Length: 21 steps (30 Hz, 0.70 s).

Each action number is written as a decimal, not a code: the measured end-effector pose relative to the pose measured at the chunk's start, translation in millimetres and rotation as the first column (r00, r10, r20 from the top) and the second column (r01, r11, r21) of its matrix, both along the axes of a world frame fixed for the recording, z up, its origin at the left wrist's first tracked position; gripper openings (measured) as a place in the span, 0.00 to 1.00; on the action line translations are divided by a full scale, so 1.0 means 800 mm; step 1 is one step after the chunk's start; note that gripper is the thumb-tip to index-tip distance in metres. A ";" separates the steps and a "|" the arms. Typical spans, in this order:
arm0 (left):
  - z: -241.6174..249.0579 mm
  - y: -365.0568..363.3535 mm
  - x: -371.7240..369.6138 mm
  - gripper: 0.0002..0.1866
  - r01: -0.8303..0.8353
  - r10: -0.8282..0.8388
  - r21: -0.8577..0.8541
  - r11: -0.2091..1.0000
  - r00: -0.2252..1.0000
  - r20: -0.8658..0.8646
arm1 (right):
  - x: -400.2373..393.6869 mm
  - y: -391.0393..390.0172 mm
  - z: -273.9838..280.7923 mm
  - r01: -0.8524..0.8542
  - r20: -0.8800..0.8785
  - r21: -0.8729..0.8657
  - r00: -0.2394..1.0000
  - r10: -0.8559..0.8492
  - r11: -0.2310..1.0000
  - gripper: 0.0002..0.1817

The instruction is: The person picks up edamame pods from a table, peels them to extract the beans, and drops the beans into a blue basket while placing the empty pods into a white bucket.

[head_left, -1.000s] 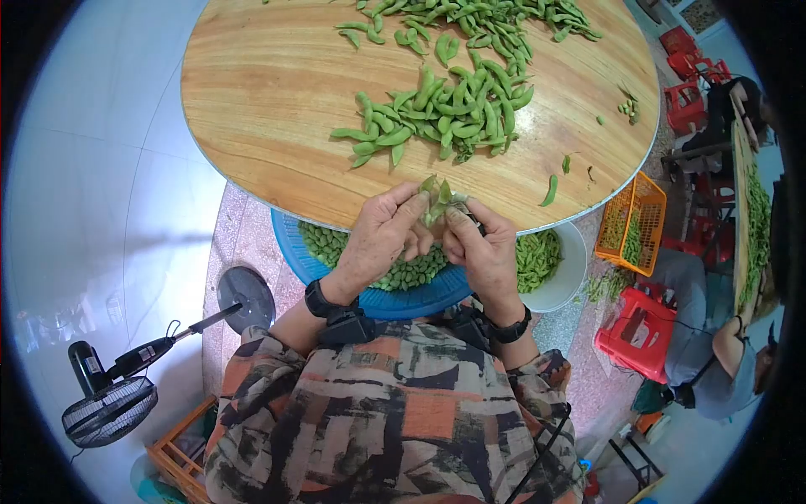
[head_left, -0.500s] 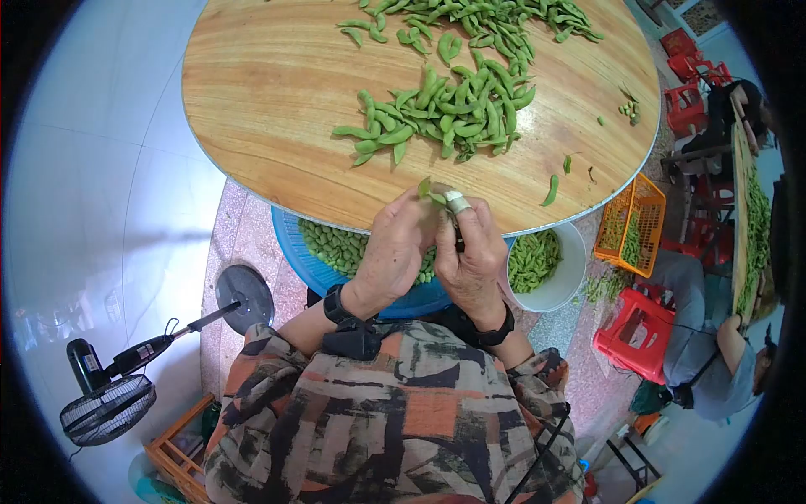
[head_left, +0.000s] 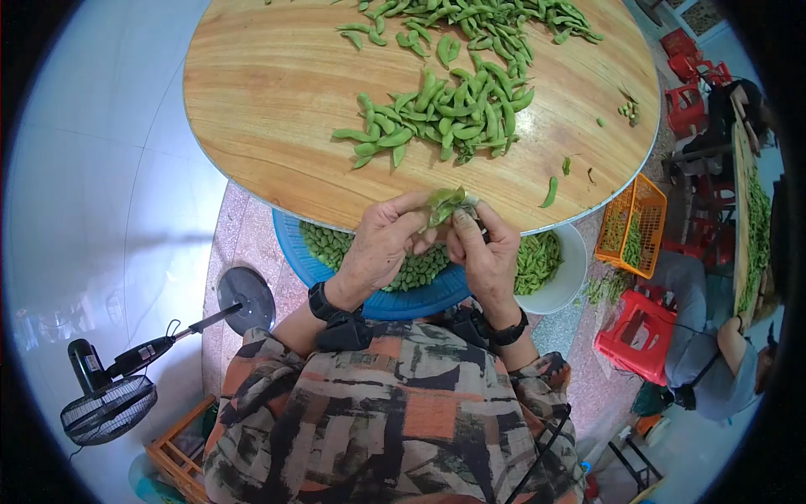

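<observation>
My left hand point(head_left: 382, 245) pinches a green soybean pod point(head_left: 445, 204) between thumb and fingers, over the table's near edge. The pod looks split open and spread. My right hand point(head_left: 484, 250) grips the pod's right side with its thumb pressed against it; pale tape wraps one fingertip. Below both hands sits a blue basket point(head_left: 290, 239) of shelled green beans point(head_left: 416, 270), partly covered by them. Beyond the hands, a pile of whole soybean pods point(head_left: 453, 109) lies on the round wooden table point(head_left: 269, 109).
A white bucket point(head_left: 575, 267) of pods stands to the right, near an orange crate point(head_left: 651, 202) and a red stool point(head_left: 642, 336). A black fan point(head_left: 109, 407) stands at left. Another person point(head_left: 714, 361) sits far right beside a second table heaped with pods point(head_left: 757, 235).
The pod between my hands has gone from narrow and closed-looking to spread open. My right hand has shifted slightly right and down, with its thumb now on the pod.
</observation>
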<state>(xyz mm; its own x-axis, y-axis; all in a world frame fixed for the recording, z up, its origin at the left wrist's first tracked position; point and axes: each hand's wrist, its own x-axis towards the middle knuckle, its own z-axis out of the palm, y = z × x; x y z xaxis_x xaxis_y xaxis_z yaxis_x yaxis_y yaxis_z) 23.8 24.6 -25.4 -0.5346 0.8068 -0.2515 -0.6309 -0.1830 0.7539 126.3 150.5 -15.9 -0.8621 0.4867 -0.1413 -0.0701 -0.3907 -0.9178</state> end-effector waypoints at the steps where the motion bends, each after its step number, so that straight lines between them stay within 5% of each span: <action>1: -0.002 -0.002 -0.001 0.17 0.008 -0.007 -0.013 1.000 1.000 0.029 | 0.001 -0.002 0.002 0.012 -0.004 0.039 1.000 -0.012 0.999 0.11; 3: 0.008 -0.004 0.002 0.17 0.058 -0.061 -0.058 0.997 0.997 -0.054 | 0.007 0.001 0.006 0.026 -0.010 0.080 1.000 -0.025 0.996 0.11; 5: 0.022 -0.010 0.003 0.17 0.099 -0.113 -0.109 0.989 0.984 -0.138 | 0.024 0.024 0.009 -0.018 -0.023 -0.058 1.000 0.016 0.998 0.10; 7: 0.031 -0.024 -0.006 0.17 0.310 -0.404 -0.280 0.908 0.826 -0.394 | 0.056 0.058 0.011 -0.013 -0.041 -0.028 0.999 0.011 1.000 0.11; 8: 0.032 -0.032 -0.015 0.17 0.309 -0.403 -0.281 0.909 0.825 -0.396 | 0.077 0.076 0.015 0.022 0.032 0.058 0.999 -0.024 0.998 0.12; 10: 0.034 -0.041 -0.037 0.14 0.351 -0.495 -0.373 0.859 0.387 -0.778 | 0.125 0.116 0.016 -0.025 0.101 0.279 0.995 -0.003 0.960 0.13; 11: 0.037 -0.035 -0.046 0.14 0.350 -0.495 -0.373 0.859 0.387 -0.778 | 0.148 0.139 0.014 -0.098 0.107 0.408 0.992 0.059 0.908 0.14; 12: 0.042 -0.026 -0.055 0.12 0.008 -0.385 -0.402 0.916 0.306 -0.871 | 0.171 0.162 0.031 -0.314 0.346 0.582 0.930 0.121 0.750 0.15; 13: 0.045 -0.016 -0.065 0.10 -0.334 -0.300 -0.344 0.878 0.176 -0.938 | 0.185 0.177 0.020 -0.369 0.511 0.632 0.860 -0.008 0.682 0.16; 14: 0.043 -0.004 -0.075 0.10 -0.334 -0.297 -0.340 0.879 0.173 -0.939 | 0.193 0.185 0.006 -0.435 0.639 0.660 0.754 -0.153 0.612 0.16; 16: 0.036 0.019 -0.090 0.09 -0.562 -0.256 -0.140 0.816 -0.134 -0.957 | 0.200 0.192 -0.009 -0.396 0.613 0.714 0.751 -0.245 0.577 0.15; 18: 0.028 0.026 -0.094 0.09 -0.575 -0.275 -0.148 0.804 -0.140 -0.951 | 0.196 0.192 -0.004 -0.359 0.582 0.763 0.743 -0.331 0.537 0.13; 21: 0.036 0.028 -0.091 0.09 -0.588 -0.308 -0.182 0.788 -0.120 -0.944 | 0.150 0.153 0.026 -0.223 0.467 0.698 0.862 -0.197 0.680 0.15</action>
<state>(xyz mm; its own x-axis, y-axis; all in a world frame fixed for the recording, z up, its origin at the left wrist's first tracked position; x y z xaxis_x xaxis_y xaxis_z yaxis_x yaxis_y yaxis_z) -49.1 47.1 3.4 -0.6115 0.6661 0.4271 0.7864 0.4519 0.4212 246.2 272.8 4.6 -0.7871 0.6009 -0.1394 0.4445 0.3958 -0.8036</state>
